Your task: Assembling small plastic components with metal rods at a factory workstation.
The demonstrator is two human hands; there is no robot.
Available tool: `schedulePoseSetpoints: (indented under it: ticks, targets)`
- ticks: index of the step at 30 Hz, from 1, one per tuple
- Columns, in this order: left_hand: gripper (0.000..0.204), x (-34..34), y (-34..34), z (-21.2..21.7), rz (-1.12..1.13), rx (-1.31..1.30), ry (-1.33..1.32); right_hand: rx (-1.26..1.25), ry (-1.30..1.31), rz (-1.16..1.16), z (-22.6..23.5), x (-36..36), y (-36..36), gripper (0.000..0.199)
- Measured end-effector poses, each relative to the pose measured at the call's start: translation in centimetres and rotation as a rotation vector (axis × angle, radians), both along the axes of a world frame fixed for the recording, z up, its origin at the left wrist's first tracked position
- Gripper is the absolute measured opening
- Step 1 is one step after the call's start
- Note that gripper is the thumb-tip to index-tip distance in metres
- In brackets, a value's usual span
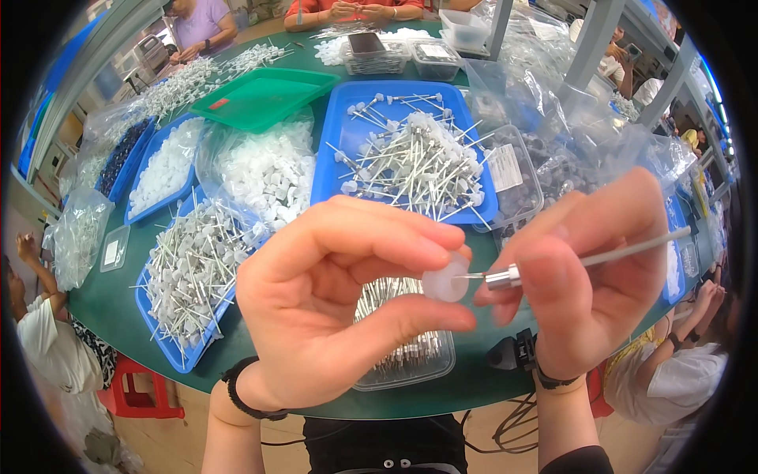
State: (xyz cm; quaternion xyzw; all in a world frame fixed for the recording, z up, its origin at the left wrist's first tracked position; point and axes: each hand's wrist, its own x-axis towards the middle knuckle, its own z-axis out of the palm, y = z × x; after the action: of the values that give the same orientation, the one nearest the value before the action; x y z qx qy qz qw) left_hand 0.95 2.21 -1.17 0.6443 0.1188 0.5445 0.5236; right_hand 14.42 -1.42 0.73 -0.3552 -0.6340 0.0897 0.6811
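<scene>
Closest to me, my left hand [339,304] pinches a small white plastic cap [446,278] between thumb below and fingertips above, the cap sitting at the very tips. My right hand [588,276] is closed on a thin metal-collared tube [580,259], gripping it by the silver collar, its fine tip touching the cap's face while the white stem sticks out past my fingers to the right. Just under both hands lies a clear tub [407,351] of like tubes on the green table [118,304]. Farther out sit a blue tray [335,170] heaped with assembled pieces, a bag of white caps [264,174], then a green tray [264,96].
</scene>
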Motion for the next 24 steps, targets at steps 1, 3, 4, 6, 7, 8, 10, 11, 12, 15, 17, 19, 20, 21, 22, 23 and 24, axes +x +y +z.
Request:
schedulePoseSetpoints:
  ticks: [1,3,4,6,7,8,10,11,12,15,17,19,20,21,22,23,24]
  targets:
    - [0.04,0.0,0.0,0.0,0.017,0.026,0.011,-0.02,0.022,-0.024,0.1,-0.3,-0.2,0.021]
    - [0.04,0.0,0.0,0.1,0.02,0.013,0.014,-0.064,0.072,-0.069,0.4,-1.0,-0.4,0.02]
    - [0.04,0.0,0.0,0.1,0.021,0.007,0.016,-0.075,0.085,-0.074,0.4,-1.1,-0.4,0.02]
    - [0.039,-0.1,-0.1,0.3,0.011,-0.003,0.032,-0.084,0.096,-0.064,0.5,-1.0,-0.5,0.019]
    - [0.039,-0.1,-0.2,0.3,0.007,-0.009,0.04,-0.081,0.087,-0.06,0.4,-0.9,-0.5,0.019]
    - [0.038,0.0,-0.2,0.3,0.027,0.006,0.043,-0.078,0.079,-0.056,0.4,-0.8,-0.5,0.018]
    - [0.037,0.1,-0.3,0.4,0.061,0.024,0.05,-0.071,0.055,-0.062,0.2,-0.7,-0.4,0.018]
    - [0.037,0.1,-0.4,0.4,0.074,0.027,0.055,-0.068,0.049,-0.063,0.2,-0.6,-0.3,0.018]
    - [0.036,0.1,-0.5,0.5,0.079,0.019,0.06,-0.067,0.052,-0.058,0.1,-0.6,-0.3,0.018]
    - [0.035,0.0,-0.3,0.2,0.071,0.078,0.06,-0.043,-0.018,-0.015,0.0,0.1,-0.2,0.019]
    - [0.035,-0.1,-0.1,-0.1,0.074,0.118,0.061,-0.017,-0.016,0.023,-0.1,0.2,-0.1,0.019]
    - [0.034,-0.1,0.0,-0.2,0.092,0.132,0.067,0.006,0.019,0.06,-0.3,-0.1,0.2,0.02]
    - [0.033,-0.2,0.0,-0.3,0.101,0.149,0.072,0.014,0.015,0.083,-0.3,-0.1,0.3,0.021]
    - [0.033,-0.3,0.0,-0.3,0.11,0.167,0.077,0.015,-0.033,0.107,-0.4,0.5,0.4,0.021]
    - [0.032,-0.4,0.0,-0.3,0.119,0.184,0.081,0.018,-0.052,0.121,-0.4,0.6,0.5,0.022]
    - [0.032,-0.4,-0.1,-0.2,0.11,0.141,0.083,0.021,-0.072,0.132,-0.4,0.8,0.4,0.023]
    - [0.032,-0.3,-0.3,-0.1,0.101,0.097,0.085,0.026,-0.063,0.133,-0.4,0.7,0.3,0.024]
